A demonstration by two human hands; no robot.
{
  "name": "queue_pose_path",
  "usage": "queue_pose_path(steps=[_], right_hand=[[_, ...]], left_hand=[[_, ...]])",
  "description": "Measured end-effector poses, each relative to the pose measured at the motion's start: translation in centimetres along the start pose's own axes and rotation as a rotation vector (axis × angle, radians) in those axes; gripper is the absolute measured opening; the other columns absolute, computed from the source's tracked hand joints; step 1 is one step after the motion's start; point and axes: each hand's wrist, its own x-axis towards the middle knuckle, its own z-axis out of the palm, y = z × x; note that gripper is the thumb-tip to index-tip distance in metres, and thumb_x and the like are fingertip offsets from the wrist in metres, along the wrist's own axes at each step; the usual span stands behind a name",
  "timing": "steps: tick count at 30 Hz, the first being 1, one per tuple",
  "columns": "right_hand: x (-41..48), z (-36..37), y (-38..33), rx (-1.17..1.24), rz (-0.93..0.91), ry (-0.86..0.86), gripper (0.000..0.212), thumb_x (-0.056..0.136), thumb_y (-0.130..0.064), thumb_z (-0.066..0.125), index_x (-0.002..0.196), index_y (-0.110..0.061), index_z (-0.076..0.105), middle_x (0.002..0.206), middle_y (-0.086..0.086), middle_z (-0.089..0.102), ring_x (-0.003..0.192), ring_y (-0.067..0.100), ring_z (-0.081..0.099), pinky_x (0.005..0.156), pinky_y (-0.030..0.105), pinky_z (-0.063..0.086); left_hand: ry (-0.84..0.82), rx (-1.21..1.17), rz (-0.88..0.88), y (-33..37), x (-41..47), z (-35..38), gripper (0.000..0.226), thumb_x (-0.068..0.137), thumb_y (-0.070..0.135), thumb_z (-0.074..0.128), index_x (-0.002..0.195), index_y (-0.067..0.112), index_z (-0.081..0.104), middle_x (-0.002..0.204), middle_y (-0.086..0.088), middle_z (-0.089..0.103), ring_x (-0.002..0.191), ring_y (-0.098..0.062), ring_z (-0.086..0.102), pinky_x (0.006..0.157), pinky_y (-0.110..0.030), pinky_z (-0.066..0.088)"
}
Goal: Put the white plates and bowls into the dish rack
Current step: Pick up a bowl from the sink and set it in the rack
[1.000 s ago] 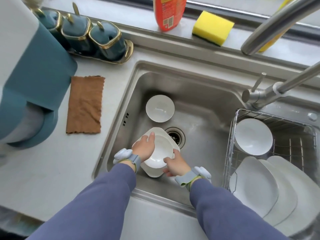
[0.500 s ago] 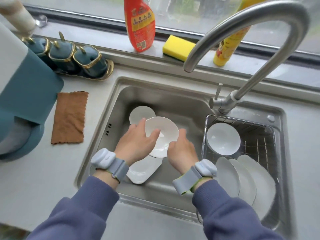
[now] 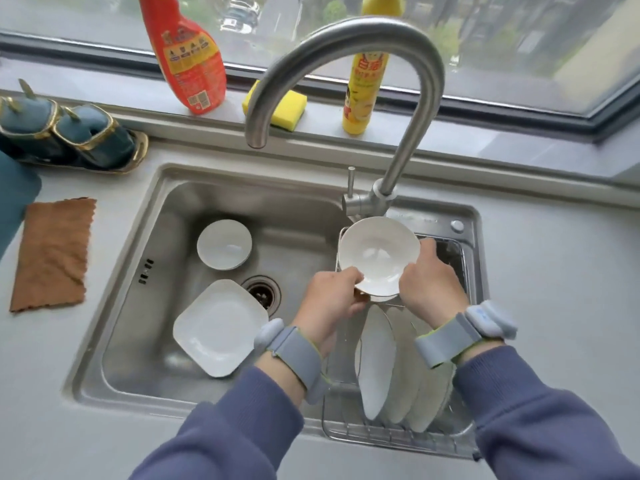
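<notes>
The grey tabletop (image 3: 554, 271) fills the frame, with the steel sink (image 3: 166, 237) sunk in its middle. The curved tap (image 3: 346, 39) arches over the upper centre. A wire dish rack (image 3: 398, 434) sits in the sink's right part, at lower right of centre, holding white plates (image 3: 375, 358) on edge. A square plate (image 3: 218, 327) lies on the sink floor at lower left, a small bowl (image 3: 224, 244) above it. Both hands pinch a white bowl (image 3: 379, 254) over the rack's far end: left hand (image 3: 329, 299) on its lower left rim, right hand (image 3: 429, 282) on its right rim
</notes>
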Motion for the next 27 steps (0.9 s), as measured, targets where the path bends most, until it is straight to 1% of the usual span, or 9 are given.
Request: queue_pose_path(steps=[4, 9, 11, 15, 18, 21, 23, 25, 27], right_hand=[[2.7, -0.2, 2.6, 0.012, 0.009, -0.055, 0.035, 0.095, -0.015, 0.037, 0.129, -0.014, 0.038, 0.123, 0.022, 0.057, 0.091, 0.034, 0.048, 0.077, 0.037, 0.039], [5.0, 1.2, 3.9, -0.023, -0.005, -0.063, 0.033, 0.096, -0.020, 0.040, 0.128, -0.016, 0.041, 0.120, 0.021, 0.061, 0.096, 0.037, 0.056, 0.080, 0.039, 0.045], [5.6, 1.8, 4.2, -0.034, -0.006, -0.068, 0.030, 0.097, -0.020, 0.042, 0.127, -0.015, 0.042, 0.116, 0.020, 0.062, 0.089, 0.035, 0.053, 0.075, 0.037, 0.041], [6.5, 2.5, 4.7, -0.032, -0.015, -0.075, 0.031, 0.097, -0.021, 0.046, 0.127, -0.015, 0.044, 0.115, 0.017, 0.063, 0.085, 0.032, 0.049, 0.072, 0.034, 0.037], [7.1, 2.9, 5.0, -0.010, -0.015, -0.084, 0.032, 0.097, -0.022, 0.049, 0.128, -0.016, 0.046, 0.116, 0.015, 0.063, 0.085, 0.030, 0.049, 0.073, 0.032, 0.038], [7.4, 3.3, 5.4, -0.015, -0.012, -0.083, 0.034, 0.096, -0.023, 0.051, 0.129, -0.017, 0.047, 0.118, 0.015, 0.064, 0.091, 0.033, 0.055, 0.075, 0.033, 0.039], [7.6, 3.5, 5.5, -0.010, -0.016, -0.076, 0.035, 0.096, -0.024, 0.052, 0.131, -0.018, 0.048, 0.119, 0.016, 0.065, 0.101, 0.036, 0.060, 0.078, 0.034, 0.043], [7.7, 3.6, 5.6, -0.002, -0.017, -0.066, 0.036, 0.096, -0.025, 0.053, 0.132, -0.019, 0.048, 0.119, 0.016, 0.065, 0.106, 0.037, 0.061, 0.082, 0.036, 0.045], [7.9, 3.8, 5.7, 0.003, -0.016, -0.056, 0.037, 0.096, -0.026, 0.054, 0.132, -0.019, 0.048, 0.120, 0.015, 0.065, 0.108, 0.037, 0.061, 0.084, 0.037, 0.046]], left_hand=[[0.029, 0.034, -0.011, -1.9, 1.2, 2.3, 0.007, 0.089, 0.006, 0.055, 0.091, 0.006, 0.062, 0.087, -0.014, 0.058, 0.076, -0.024, 0.057, 0.064, -0.031, 0.043], [0.037, 0.244, -0.028, -3.1, 3.2, 3.2, 0.006, 0.087, 0.008, 0.054, 0.093, 0.009, 0.055, 0.085, -0.013, 0.050, 0.060, -0.021, 0.042, 0.051, -0.027, 0.030], [0.055, 0.294, -0.045, -3.6, 4.0, 3.5, 0.009, 0.084, 0.010, 0.052, 0.093, 0.008, 0.055, 0.082, -0.014, 0.051, 0.064, -0.023, 0.042, 0.049, -0.025, 0.029], [0.098, 0.319, -0.064, -4.3, 5.0, 4.0, 0.022, 0.075, 0.016, 0.049, 0.094, 0.008, 0.055, 0.080, -0.012, 0.056, 0.057, -0.022, 0.045, 0.048, -0.020, 0.032], [0.135, 0.330, -0.075, -4.9, 5.6, 4.2, 0.048, 0.070, 0.022, 0.049, 0.111, 0.002, 0.063, 0.100, -0.013, 0.066, 0.074, -0.025, 0.054, 0.059, -0.025, 0.039], [0.133, 0.294, -0.079, -5.4, 6.0, 4.2, 0.051, 0.078, 0.017, 0.050, 0.125, -0.002, 0.060, 0.095, -0.010, 0.061, 0.070, -0.022, 0.052, 0.057, -0.024, 0.037], [0.118, 0.257, -0.076, -5.4, 6.0, 4.3, 0.039, 0.082, 0.011, 0.048, 0.116, -0.005, 0.060, 0.081, -0.007, 0.053, 0.056, -0.018, 0.043, 0.050, -0.021, 0.033], [0.102, 0.221, -0.079, -5.1, 5.9, 4.6, 0.025, 0.077, 0.012, 0.047, 0.097, 0.006, 0.061, 0.073, -0.005, 0.046, 0.051, -0.018, 0.035, 0.049, -0.021, 0.029], [0.104, 0.208, -0.082, -5.0, 6.0, 4.7, 0.016, 0.071, 0.016, 0.047, 0.087, 0.012, 0.051, 0.073, -0.005, 0.044, 0.051, -0.018, 0.033, 0.052, -0.024, 0.029]])
